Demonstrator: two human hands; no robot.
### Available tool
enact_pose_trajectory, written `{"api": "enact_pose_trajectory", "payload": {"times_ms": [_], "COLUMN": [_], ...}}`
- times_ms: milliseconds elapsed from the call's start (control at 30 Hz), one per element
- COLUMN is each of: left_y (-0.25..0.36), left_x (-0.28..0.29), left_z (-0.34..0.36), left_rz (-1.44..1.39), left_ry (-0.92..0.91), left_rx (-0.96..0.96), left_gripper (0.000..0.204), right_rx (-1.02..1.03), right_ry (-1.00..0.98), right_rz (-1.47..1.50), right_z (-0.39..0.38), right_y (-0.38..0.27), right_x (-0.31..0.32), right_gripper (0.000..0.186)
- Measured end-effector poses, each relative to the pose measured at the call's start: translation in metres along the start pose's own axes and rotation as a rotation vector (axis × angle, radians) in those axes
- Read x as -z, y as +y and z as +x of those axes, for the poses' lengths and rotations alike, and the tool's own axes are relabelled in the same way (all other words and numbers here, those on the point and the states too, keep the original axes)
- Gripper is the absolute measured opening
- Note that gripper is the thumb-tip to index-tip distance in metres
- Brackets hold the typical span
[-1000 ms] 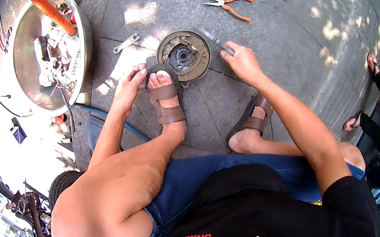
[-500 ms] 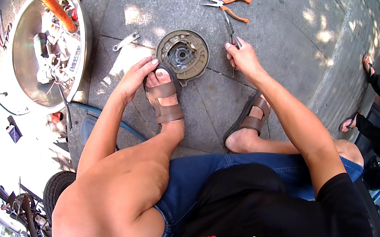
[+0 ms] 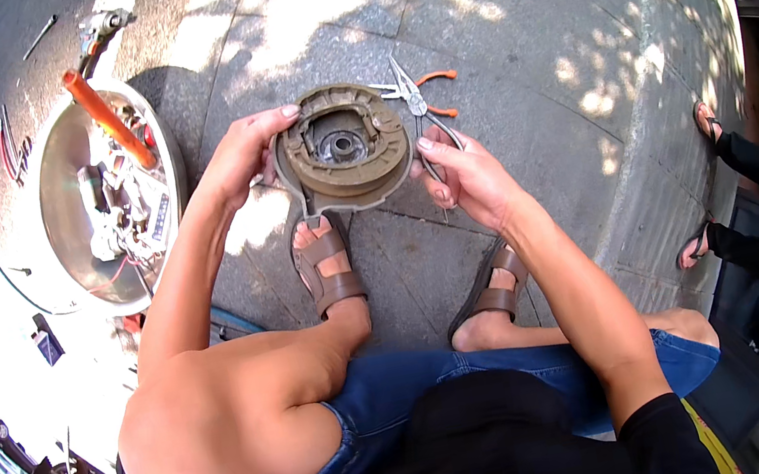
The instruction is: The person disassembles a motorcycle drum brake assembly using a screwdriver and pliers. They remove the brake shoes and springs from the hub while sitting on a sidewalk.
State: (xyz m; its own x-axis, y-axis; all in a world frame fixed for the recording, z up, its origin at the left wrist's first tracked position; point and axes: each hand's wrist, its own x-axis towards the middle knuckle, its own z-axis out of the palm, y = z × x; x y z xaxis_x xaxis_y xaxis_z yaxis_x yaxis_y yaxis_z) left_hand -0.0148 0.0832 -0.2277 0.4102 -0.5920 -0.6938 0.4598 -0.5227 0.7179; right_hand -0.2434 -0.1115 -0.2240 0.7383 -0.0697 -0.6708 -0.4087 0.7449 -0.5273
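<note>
My left hand (image 3: 244,155) grips the upper left rim of a round, dirty brake plate (image 3: 357,180), its thumb on the edge. The plate carries curved brake shoes and has a hub hole in its middle. It is lifted off the paving above my left sandal, tilted toward me. My right hand (image 3: 472,176) is closed on the dark handles of long-nosed pliers (image 3: 418,104), beside the plate's right edge. The pliers point away from me with their jaws slightly parted. Partly hidden behind them, orange-handled pliers (image 3: 439,77) lie on the ground.
At left stands a metal basin (image 3: 176,171) with parts and an orange-handled tool (image 3: 108,119) in it. A power tool (image 3: 100,30) lies beyond. A blue hose (image 3: 238,324) runs near my left foot. Another person's sandalled feet (image 3: 695,248) are at right.
My left hand has taken hold of the brake plate and raised it from the ground. My right hand has brought the long-nosed pliers up beside it. The view has shifted.
</note>
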Motion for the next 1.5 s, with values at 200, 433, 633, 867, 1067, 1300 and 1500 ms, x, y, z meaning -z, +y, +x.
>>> {"api": "enact_pose_trajectory", "payload": {"times_ms": [200,433,633,867,1067,1300,1500], "left_y": [0.007,0.007,0.015,0.012,0.015,0.011,0.012], "left_x": [-0.027,-0.034,-0.044,-0.033,-0.016,0.006,0.016], "left_z": [0.000,0.005,0.009,0.007,0.004,-0.003,-0.016], "left_rz": [-0.593,-0.646,-0.671,-0.875,-0.868,-0.860,-0.895], "left_ry": [-0.046,-0.169,-0.136,-0.286,-0.353,-0.291,-0.183], "left_rx": [0.036,0.116,0.183,0.115,-0.165,-0.279,-0.236], "left_gripper": [0.029,0.042,0.049,0.051,0.044,0.045,0.039], "right_rx": [0.118,0.183,0.208,0.206,0.192,0.154,0.147], "right_ry": [-0.079,-0.044,0.008,0.031,0.071,0.041,0.034], "right_rz": [0.110,0.123,0.188,0.157,-0.032,-0.092,-0.168], "right_z": [-0.050,-0.055,-0.051,-0.048,-0.035,-0.021,-0.013], "right_y": [-0.051,-0.045,-0.043,-0.031,-0.028,-0.024,-0.025], "right_x": [-0.037,-0.047,-0.050,-0.040,-0.051,-0.067,-0.080], "right_gripper": [0.022,0.025,0.025,0.027,0.029,0.030,0.028]}}
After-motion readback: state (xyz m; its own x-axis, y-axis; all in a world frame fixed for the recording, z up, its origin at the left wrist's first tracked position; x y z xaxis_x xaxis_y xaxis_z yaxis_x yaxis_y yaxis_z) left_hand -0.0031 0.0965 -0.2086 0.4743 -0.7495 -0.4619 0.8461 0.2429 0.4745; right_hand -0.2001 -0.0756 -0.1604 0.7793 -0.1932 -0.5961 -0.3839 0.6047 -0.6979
